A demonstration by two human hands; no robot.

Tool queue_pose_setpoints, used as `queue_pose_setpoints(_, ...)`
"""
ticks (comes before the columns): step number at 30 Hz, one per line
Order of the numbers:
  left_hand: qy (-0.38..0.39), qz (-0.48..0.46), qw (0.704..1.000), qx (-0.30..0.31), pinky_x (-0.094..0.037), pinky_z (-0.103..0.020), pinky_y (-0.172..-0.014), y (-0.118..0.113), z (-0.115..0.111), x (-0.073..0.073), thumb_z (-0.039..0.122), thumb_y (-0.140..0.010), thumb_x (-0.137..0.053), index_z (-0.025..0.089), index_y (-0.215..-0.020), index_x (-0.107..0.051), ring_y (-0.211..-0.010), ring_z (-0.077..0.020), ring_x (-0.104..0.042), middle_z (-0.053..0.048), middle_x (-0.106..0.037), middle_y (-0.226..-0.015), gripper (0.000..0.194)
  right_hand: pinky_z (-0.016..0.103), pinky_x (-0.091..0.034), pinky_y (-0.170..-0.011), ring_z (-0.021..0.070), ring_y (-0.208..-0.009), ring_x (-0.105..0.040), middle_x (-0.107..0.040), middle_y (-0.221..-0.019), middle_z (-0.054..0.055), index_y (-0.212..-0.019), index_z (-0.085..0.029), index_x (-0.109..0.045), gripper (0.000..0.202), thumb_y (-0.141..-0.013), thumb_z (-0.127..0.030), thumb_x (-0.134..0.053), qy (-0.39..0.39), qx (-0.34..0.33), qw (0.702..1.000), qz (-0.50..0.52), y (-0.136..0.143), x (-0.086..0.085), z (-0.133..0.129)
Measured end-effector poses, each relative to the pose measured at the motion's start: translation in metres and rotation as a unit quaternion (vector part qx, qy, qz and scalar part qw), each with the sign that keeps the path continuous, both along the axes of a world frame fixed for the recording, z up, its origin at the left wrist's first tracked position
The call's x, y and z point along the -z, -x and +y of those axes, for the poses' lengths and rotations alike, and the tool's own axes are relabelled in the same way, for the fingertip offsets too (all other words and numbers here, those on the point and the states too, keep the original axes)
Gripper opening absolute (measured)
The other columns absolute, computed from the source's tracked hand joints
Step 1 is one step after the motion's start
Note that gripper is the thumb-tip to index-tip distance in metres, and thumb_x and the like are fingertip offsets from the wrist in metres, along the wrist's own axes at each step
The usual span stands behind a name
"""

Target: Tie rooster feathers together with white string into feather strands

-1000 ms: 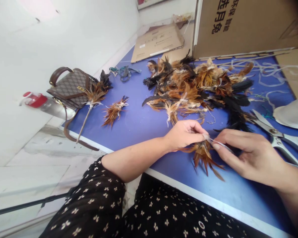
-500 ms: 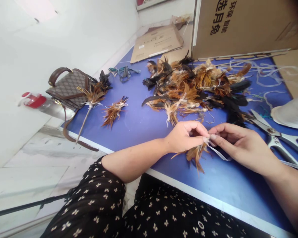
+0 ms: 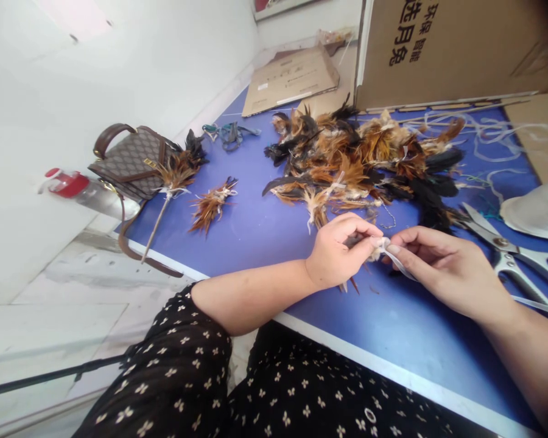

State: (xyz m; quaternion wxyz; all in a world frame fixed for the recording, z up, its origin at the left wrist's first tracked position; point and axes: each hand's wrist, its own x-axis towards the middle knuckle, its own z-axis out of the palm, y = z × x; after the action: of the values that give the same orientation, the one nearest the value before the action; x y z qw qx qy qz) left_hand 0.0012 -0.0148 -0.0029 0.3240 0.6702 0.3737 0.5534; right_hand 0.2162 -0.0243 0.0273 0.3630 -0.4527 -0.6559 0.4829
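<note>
Over the front part of the table, my left hand [image 3: 342,249] pinches the bound end of a small feather bunch [image 3: 373,255]. Most of that bunch is hidden behind the hand, with a few brown tips showing underneath. My right hand [image 3: 442,267] faces it, thumb and forefinger closed on a white ribbon [image 3: 402,267] that runs from the bunch's tied end. The fingertips of both hands almost meet there. Just beyond them lies a large pile of brown and black feather bunches [image 3: 347,152].
Steel scissors [image 3: 502,243] lie open right of my right hand, near a white spool [image 3: 536,210]. A feather duster on a stick [image 3: 158,222], a small feather bunch [image 3: 212,205], a handbag [image 3: 132,158] and a bottle [image 3: 89,191] are left. Cardboard [image 3: 456,55] stands behind.
The feather bunch has turned in my left hand, so its feathers now hang mostly behind the hand. My left fingers have shifted slightly; my right hand keeps hold of the ribbon.
</note>
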Motion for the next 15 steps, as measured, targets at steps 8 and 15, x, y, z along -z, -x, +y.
queue_pose_setpoints(8,-0.095,-0.007,0.995,0.031,-0.060,-0.027,-0.077,0.000,0.009,0.010,0.024,-0.098,-0.082,0.018,-0.093,-0.078,-0.084,-0.0115,-0.071,-0.003,-0.074,-0.092,0.009,0.033,-0.064,-0.080,0.0186,-0.086,-0.074,-0.081,-0.104,0.007,-0.129,-0.024,-0.082,0.035,-0.102,-0.046,-0.081,-0.179,0.017,0.983,-0.041,0.000,0.011,0.004)
queue_pose_setpoints(15,-0.132,0.003,0.991,0.034,-0.061,-0.028,-0.079,0.001,0.008,0.010,0.019,-0.098,-0.080,0.018,-0.093,-0.075,-0.086,-0.0126,-0.070,-0.003,-0.073,-0.092,0.008,0.028,-0.059,-0.073,0.0148,-0.085,-0.075,-0.079,-0.106,0.005,-0.123,-0.028,-0.086,0.031,-0.099,-0.009,-0.077,-0.373,-0.003,0.926,-0.065,-0.001,0.015,0.005)
